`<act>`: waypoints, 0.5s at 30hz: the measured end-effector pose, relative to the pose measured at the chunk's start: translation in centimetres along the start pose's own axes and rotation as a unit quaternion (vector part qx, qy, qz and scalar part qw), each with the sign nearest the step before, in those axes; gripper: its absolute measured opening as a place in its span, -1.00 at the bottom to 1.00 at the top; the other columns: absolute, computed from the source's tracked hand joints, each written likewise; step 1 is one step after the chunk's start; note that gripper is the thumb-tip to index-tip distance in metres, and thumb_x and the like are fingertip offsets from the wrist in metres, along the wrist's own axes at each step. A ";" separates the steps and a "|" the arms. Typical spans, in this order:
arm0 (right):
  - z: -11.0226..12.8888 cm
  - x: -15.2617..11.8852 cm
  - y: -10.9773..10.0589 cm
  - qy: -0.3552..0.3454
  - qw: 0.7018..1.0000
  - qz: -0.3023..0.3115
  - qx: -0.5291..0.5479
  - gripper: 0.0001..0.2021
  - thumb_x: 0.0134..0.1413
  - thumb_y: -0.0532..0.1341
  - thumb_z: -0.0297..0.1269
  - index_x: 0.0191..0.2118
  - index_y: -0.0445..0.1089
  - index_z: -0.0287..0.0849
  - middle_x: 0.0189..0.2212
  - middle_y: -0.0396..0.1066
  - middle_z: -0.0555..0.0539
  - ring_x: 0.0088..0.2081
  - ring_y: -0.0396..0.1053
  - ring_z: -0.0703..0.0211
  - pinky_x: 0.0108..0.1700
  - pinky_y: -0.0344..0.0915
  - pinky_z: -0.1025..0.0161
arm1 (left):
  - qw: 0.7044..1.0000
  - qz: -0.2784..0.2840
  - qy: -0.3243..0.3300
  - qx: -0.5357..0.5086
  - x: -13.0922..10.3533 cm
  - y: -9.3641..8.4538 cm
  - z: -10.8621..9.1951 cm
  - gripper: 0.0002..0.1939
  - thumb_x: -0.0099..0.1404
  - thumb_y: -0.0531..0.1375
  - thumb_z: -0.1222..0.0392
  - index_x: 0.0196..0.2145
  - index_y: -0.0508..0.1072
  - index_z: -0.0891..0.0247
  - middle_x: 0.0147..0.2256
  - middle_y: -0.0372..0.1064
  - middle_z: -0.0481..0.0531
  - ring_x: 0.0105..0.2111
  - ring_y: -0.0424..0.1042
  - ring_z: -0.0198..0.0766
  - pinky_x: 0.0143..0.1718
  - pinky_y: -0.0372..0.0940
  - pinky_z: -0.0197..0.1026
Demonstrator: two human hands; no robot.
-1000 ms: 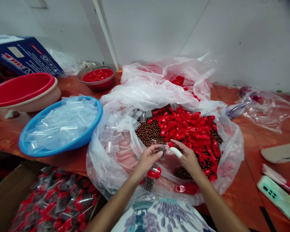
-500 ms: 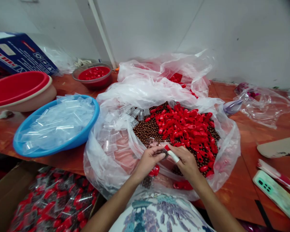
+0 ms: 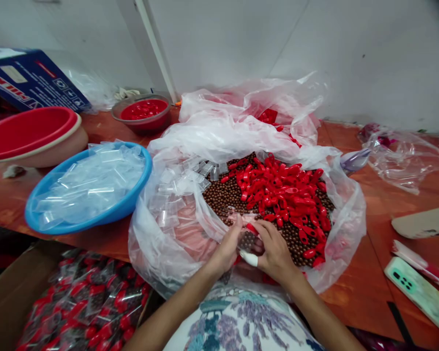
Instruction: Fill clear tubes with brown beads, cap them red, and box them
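Observation:
A small clear packet (image 3: 246,241) of brown balls with a red piece at its top is held between my two hands over the near part of a plastic sheet. My left hand (image 3: 227,247) grips its left side, fingers pointing up. My right hand (image 3: 274,251) closes on the right side, with a white wrap on the thumb. Just beyond lie many brown balls (image 3: 219,197) and a heap of red plastic pieces (image 3: 278,187). Empty clear sleeves (image 3: 168,195) are scattered on the sheet's left. Red things under my hands are mostly hidden.
A blue basin (image 3: 146,180) of clear sleeves stands left, beside a red basin (image 3: 29,124) and a bowl of red pieces (image 3: 142,111). A box of filled packets (image 3: 91,297) sits below the table edge. A phone (image 3: 420,290) lies right.
Both hands have shifted around the packet, and its ball-filled body shows more now. My right thumb has swung down to its lower side. My left fingers have straightened upward.

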State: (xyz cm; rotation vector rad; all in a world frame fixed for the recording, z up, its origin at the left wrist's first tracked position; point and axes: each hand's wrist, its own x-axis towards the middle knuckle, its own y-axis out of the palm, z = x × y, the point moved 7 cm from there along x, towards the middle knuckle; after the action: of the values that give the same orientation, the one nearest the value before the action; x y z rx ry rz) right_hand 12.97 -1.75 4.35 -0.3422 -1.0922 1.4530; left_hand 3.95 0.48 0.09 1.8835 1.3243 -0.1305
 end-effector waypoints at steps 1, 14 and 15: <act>0.2 0.0 0.0 -0.004 1.000 -0.002 0.001 -0.38 -0.13 0.26 -0.18 0.10 0.14 -0.18 -0.02 0.27 -0.22 -0.01 0.24 -0.05 -0.01 0.24 0.03 | 1.000 -0.012 -0.017 0.010 0.1 0.0 0.5 -0.27 0.13 -0.10 -0.39 -0.28 0.45 0.38 -0.58 0.39 0.05 -0.62 0.34 -0.31 -0.55 0.22 -0.29; -3.5 -1.5 -0.1 0.231 0.949 0.035 0.210 -0.43 -0.15 0.32 -0.15 0.02 0.21 -0.18 -0.24 0.43 -0.11 -0.31 0.41 0.09 -0.30 0.35 0.20 | 0.998 -0.045 0.051 -0.002 -0.4 -0.3 -1.1 -0.42 0.23 -0.04 -0.24 -0.03 0.27 0.29 -0.65 0.30 -0.10 -0.69 0.25 -0.37 -0.62 0.15 -0.33; -4.2 -1.9 0.0 0.259 0.937 0.029 0.231 -0.58 -0.09 0.28 -0.13 -0.09 0.30 -0.18 -0.34 0.45 -0.07 -0.37 0.41 0.11 -0.35 0.34 0.23 | 0.998 -0.042 0.052 -0.005 -0.4 -0.3 -1.2 -0.42 0.23 -0.04 -0.23 0.00 0.24 0.28 -0.64 0.31 -0.11 -0.70 0.24 -0.37 -0.62 0.16 -0.33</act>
State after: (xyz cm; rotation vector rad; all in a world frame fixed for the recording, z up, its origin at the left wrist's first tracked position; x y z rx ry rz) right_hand 16.57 -1.71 1.50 -0.3910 -0.3047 1.5040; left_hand 3.07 0.99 0.94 1.8487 1.4732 -0.0697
